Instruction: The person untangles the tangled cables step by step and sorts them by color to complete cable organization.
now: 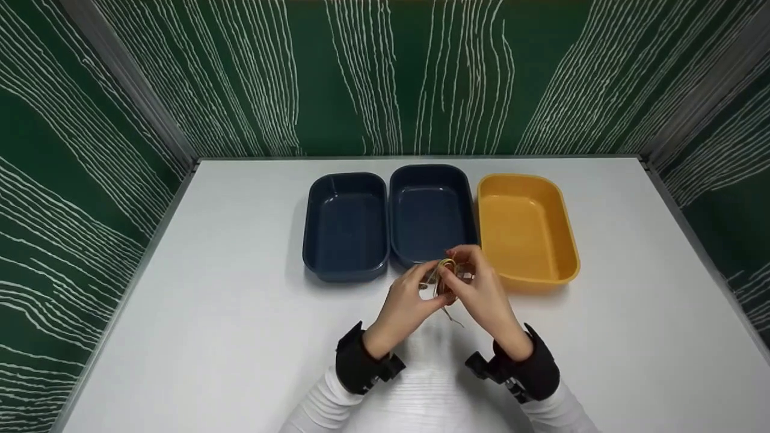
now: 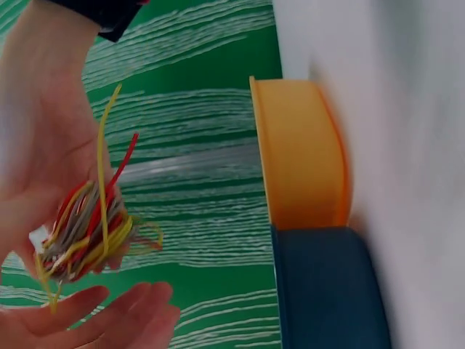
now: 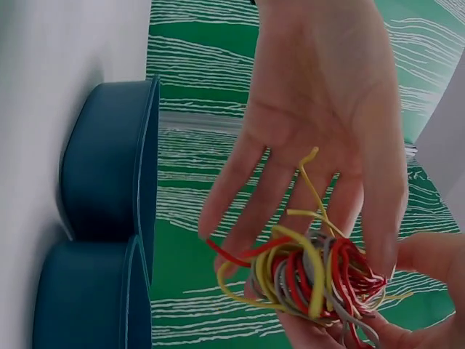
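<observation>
A person's left hand (image 1: 404,304) and right hand (image 1: 483,291) meet above a smooth white tabletop (image 1: 228,300), holding between them a tangled bundle of thin red, yellow and grey wire-like strands (image 3: 294,276) that I watch from my distant station. Each hand pinches the bundle between thumb and fingers, the left thumb at its near side, the right thumb on top. Beyond the hands, ahead and to the left, sits a dark blue, rounded rectangular plastic-looking tub (image 1: 346,231); its dark blue twin (image 1: 430,213) stands directly ahead, and a mustard-yellow tub of like shape (image 1: 522,231) lies just beside the right hand's fingers.

The trouble, I judge, would come from the loose ends: a yellow end (image 2: 100,145) and a red end (image 2: 127,156) jut from the coil, and pulling the hands apart with loops caught on both sides could draw the tangle tight. A slack pinch could spill loops beneath the hands. How the strands cross inside, I cannot tell.
</observation>
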{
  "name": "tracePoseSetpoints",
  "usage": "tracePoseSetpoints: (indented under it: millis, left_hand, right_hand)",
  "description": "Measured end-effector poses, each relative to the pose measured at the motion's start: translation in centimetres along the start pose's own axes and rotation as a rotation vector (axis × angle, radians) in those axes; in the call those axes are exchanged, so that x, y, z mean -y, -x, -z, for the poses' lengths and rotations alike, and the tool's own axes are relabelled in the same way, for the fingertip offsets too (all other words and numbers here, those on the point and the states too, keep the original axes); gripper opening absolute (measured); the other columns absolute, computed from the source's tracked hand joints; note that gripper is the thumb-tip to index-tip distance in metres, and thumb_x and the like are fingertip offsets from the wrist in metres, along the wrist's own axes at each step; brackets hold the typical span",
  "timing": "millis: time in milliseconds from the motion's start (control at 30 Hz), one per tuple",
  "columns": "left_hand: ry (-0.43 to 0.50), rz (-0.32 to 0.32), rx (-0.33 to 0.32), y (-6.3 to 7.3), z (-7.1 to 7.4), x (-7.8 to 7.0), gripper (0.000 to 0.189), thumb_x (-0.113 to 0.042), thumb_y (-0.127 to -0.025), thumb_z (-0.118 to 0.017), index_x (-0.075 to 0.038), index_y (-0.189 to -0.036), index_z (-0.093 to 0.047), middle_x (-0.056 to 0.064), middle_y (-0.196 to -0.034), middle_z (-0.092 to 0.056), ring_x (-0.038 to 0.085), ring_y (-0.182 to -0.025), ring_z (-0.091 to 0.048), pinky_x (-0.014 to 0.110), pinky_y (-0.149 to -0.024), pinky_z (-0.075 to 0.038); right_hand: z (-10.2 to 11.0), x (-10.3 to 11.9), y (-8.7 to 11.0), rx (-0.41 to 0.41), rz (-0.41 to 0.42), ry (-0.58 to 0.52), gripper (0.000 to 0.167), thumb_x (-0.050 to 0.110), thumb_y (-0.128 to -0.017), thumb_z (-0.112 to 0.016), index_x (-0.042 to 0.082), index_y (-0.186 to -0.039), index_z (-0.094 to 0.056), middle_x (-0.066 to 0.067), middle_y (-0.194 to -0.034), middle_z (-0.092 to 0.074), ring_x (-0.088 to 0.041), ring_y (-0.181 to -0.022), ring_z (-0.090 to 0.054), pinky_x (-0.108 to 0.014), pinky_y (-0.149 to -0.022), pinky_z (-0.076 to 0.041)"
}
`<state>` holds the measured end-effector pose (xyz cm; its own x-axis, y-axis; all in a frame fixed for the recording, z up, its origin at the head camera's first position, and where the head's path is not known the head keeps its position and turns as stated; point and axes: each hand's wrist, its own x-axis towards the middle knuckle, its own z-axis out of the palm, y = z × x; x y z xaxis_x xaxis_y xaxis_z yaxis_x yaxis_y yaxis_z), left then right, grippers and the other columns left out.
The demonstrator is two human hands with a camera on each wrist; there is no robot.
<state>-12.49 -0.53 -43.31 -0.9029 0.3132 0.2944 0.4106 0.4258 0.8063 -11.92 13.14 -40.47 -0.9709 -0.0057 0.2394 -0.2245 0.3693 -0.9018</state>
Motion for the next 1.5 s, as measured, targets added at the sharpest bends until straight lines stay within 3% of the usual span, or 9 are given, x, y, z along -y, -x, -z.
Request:
tracePoseSetpoints:
  millis: [200, 400, 600, 900, 1000, 1233, 1400, 1500]
  left_hand:
    - [0.042, 0.038, -0.086, -0.4, -0.4, 0.2, 0.033, -0.015, -0.078, -0.067, -0.003, -0.107, -0.058, 0.008, -0.101, -0.059, 0.016, -0.087, -0.057, 0.022, -0.070, -0.047]
    - [0.007, 0.048, -0.125, -0.5, -0.3, 0.4, 0.029, -0.015, -0.079, -0.066, -0.004, -0.105, -0.061, 0.007, -0.097, -0.062, 0.016, -0.087, -0.058, 0.025, -0.073, -0.046]
    - [0.083, 0.105, -0.118, -0.8, 0.0, 0.6, 0.029, -0.019, -0.079, -0.067, -0.005, -0.104, -0.061, 0.005, -0.091, -0.064, 0.013, -0.079, -0.058, 0.022, -0.070, -0.045]
    - [0.266, 0.190, -0.072, -1.4, 0.7, 1.1, 0.030, -0.019, -0.079, -0.067, -0.005, -0.104, -0.058, 0.005, -0.093, -0.065, 0.011, -0.083, -0.060, 0.022, -0.071, -0.047]
    - [0.312, 0.189, -0.068, -1.6, 1.0, 1.3, 0.032, -0.018, -0.079, -0.067, -0.004, -0.106, -0.057, 0.007, -0.096, -0.064, 0.013, -0.086, -0.060, 0.022, -0.073, -0.048]
    - [0.356, 0.160, -0.064, -1.6, 1.8, 0.3, 0.032, -0.013, -0.080, -0.066, 0.001, -0.107, -0.055, 0.013, -0.100, -0.061, 0.019, -0.091, -0.059, 0.024, -0.076, -0.047]
    - [0.383, 0.139, -0.044, -1.4, 2.5, -1.0, 0.029, -0.004, -0.080, -0.064, 0.005, -0.106, -0.054, 0.016, -0.099, -0.060, 0.021, -0.090, -0.058, 0.025, -0.075, -0.048]
    - [0.387, 0.144, -0.046, -1.4, 2.1, -0.4, 0.030, -0.005, -0.079, -0.065, 0.004, -0.106, -0.054, 0.015, -0.100, -0.060, 0.020, -0.090, -0.058, 0.024, -0.074, -0.047]
  right_hand:
    - [-0.9, -0.2, -0.2, -0.032, 0.033, -0.004, 0.026, 0.009, -0.082, -0.062, -0.001, -0.104, -0.051, -0.011, -0.097, -0.057, -0.018, -0.081, -0.052, -0.020, -0.065, -0.043]
    - [-1.3, -0.8, -0.3, -0.028, 0.045, -0.003, 0.028, 0.010, -0.082, -0.063, 0.000, -0.106, -0.052, -0.011, -0.099, -0.058, -0.018, -0.080, -0.053, -0.021, -0.065, -0.043]
    - [-1.1, -1.0, -0.4, 0.008, 0.026, -0.047, 0.027, 0.009, -0.084, -0.060, 0.001, -0.109, -0.054, -0.010, -0.103, -0.058, -0.017, -0.085, -0.056, -0.022, -0.072, -0.047]
    - [-0.3, -1.4, -0.5, 0.038, 0.007, -0.130, 0.030, 0.010, -0.087, -0.056, 0.002, -0.116, -0.051, -0.012, -0.109, -0.054, -0.020, -0.091, -0.058, -0.024, -0.080, -0.046]
    - [0.1, -1.6, -0.5, 0.019, -0.002, -0.143, 0.031, 0.009, -0.088, -0.055, 0.003, -0.118, -0.050, -0.013, -0.107, -0.055, -0.018, -0.091, -0.059, -0.021, -0.079, -0.045]
    - [0.8, 0.8, -0.3, -0.021, -0.034, -0.145, 0.024, -0.003, -0.087, -0.052, -0.011, -0.108, -0.054, -0.024, -0.103, -0.057, -0.017, -0.087, -0.059, -0.017, -0.074, -0.046]
    - [0.9, 0.5, -0.4, -0.014, -0.047, -0.177, 0.019, -0.002, -0.086, -0.053, -0.012, -0.102, -0.058, -0.021, -0.100, -0.059, -0.009, -0.084, -0.059, -0.020, -0.074, -0.047]
    - [0.8, -0.5, -0.6, 0.001, -0.032, -0.223, 0.018, -0.001, -0.085, -0.055, -0.011, -0.100, -0.060, -0.021, -0.099, -0.059, -0.007, -0.084, -0.060, -0.021, -0.074, -0.047]
